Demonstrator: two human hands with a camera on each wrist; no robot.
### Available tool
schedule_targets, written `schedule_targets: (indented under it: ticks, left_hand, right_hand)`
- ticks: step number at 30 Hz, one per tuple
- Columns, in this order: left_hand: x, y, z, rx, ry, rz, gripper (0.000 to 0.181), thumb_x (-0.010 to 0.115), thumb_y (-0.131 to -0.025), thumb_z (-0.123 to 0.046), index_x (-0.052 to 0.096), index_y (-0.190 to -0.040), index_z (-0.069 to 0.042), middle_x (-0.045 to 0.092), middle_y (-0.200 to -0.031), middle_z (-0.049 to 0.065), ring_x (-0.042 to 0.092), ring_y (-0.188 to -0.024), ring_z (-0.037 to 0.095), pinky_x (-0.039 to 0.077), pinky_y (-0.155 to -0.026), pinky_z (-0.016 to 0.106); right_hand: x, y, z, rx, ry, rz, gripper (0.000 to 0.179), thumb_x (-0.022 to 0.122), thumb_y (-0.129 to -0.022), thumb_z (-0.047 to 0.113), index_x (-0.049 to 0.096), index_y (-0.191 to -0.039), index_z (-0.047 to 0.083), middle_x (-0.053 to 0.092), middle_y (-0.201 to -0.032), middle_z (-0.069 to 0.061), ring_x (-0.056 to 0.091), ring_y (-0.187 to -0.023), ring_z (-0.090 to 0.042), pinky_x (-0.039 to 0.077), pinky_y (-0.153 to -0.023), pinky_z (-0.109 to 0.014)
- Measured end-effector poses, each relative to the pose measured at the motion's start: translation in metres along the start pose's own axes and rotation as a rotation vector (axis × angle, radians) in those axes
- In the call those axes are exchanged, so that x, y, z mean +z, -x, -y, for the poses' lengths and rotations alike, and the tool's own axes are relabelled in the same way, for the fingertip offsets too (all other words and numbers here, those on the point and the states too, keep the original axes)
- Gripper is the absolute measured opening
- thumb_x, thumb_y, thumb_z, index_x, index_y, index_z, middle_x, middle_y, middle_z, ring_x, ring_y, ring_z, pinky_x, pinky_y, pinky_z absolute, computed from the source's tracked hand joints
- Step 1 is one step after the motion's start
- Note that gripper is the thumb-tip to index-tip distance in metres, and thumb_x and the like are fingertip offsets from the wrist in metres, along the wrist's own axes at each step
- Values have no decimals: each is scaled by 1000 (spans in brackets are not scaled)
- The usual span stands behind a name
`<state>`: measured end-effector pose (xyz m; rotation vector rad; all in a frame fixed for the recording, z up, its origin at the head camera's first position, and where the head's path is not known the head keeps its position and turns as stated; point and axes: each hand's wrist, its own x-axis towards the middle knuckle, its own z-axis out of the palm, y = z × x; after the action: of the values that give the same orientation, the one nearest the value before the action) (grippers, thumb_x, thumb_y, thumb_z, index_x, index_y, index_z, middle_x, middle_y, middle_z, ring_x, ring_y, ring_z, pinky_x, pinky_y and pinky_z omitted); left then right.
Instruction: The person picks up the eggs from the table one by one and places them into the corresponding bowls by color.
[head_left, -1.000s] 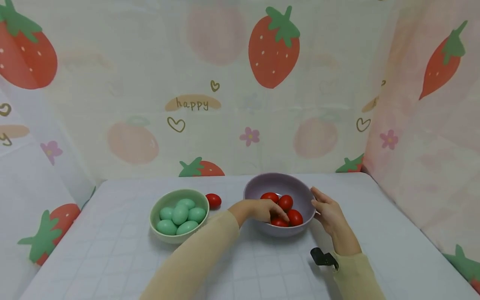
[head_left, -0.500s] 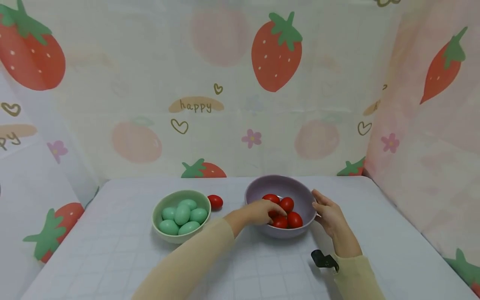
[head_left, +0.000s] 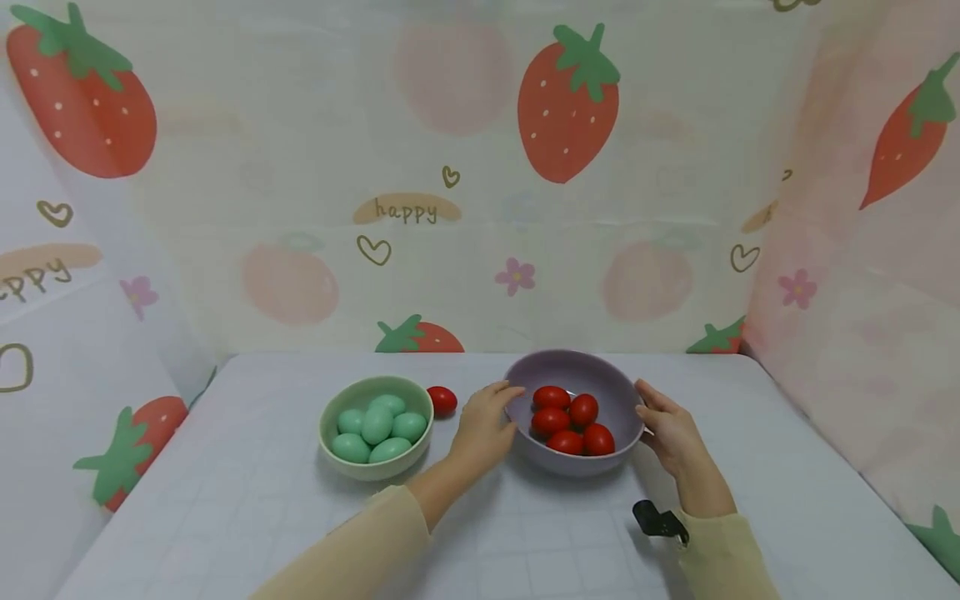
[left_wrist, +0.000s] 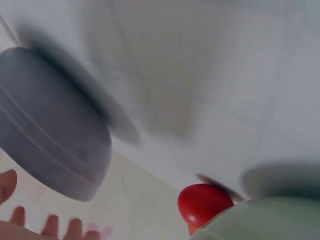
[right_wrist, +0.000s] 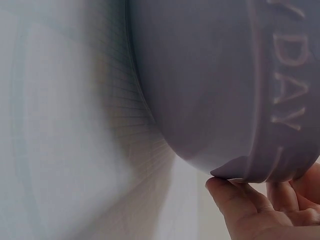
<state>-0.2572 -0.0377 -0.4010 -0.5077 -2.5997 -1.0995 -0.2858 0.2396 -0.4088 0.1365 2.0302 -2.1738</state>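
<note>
A purple bowl (head_left: 573, 462) holds several red eggs (head_left: 551, 421). At its right rim my right hand (head_left: 678, 442) grips the bowl, fingers and thumb at the edge, as the right wrist view shows close up on the bowl wall (right_wrist: 200, 90). Beside the left rim is my left hand (head_left: 480, 429), its fingers loosely extended with nothing between them; the left wrist view shows these fingers (left_wrist: 50, 227) spread below the bowl's side (left_wrist: 55, 125). To the left, a green bowl (head_left: 375, 471) is filled with several pale green eggs (head_left: 377, 425).
One red egg (head_left: 442, 402) lies on the table just behind the green bowl's right side. A black wrist camera mount (head_left: 658, 521) sticks out from the right sleeve. A strawberry-print cloth (head_left: 300, 167) hangs behind and at both sides of the white table (head_left: 480, 550).
My left hand has come out of the purple bowl, leftward to its outer rim, leaving the red eggs inside. The right hand keeps its grip. The whole view has shifted slightly.
</note>
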Motion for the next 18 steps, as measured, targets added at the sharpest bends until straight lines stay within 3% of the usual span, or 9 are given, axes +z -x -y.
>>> schedule_targets:
  ticks: [2, 6, 11, 18]
  left_hand:
    - [1, 5, 1, -53, 13, -50, 48, 70, -84, 5, 61, -131, 2, 54, -139, 27, 49, -129, 47, 39, -109, 61]
    - [5, 8, 6, -221, 70, -94, 62, 69, -86, 1, 46, -144, 5, 36, -151, 32, 31, -141, 52, 26, -116, 65]
    - [13, 0, 15, -418, 101, -149, 79, 69, -87, -3, 28, -154, 6, 14, -160, 35, 13, -148, 54, 18, -119, 65]
    - [25, -18, 37, -502, 32, -227, 83, 70, -88, -4, 22, -155, 8, 5, -158, 42, 7, -147, 57, 17, -121, 62]
  right_hand:
    - [-1, 0, 0, 3, -1, -2, 60, 34, -105, -3, 10, -159, 5, 0, -167, -11, 2, -154, -32, 14, -122, -56]
    - [-2, -1, 1, 13, 4, -13, 60, 34, -105, -3, 11, -160, 6, 1, -166, -10, 3, -154, -31, 14, -122, -55]
    - [-2, -2, 2, 12, 6, -16, 60, 34, -105, -2, 11, -159, 6, 0, -166, -10, 2, -154, -32, 14, -122, -56]
    - [1, -1, 1, 13, 1, -16, 60, 34, -104, -3, 11, -159, 5, 1, -166, -11, 3, -154, -32, 14, -122, -56]
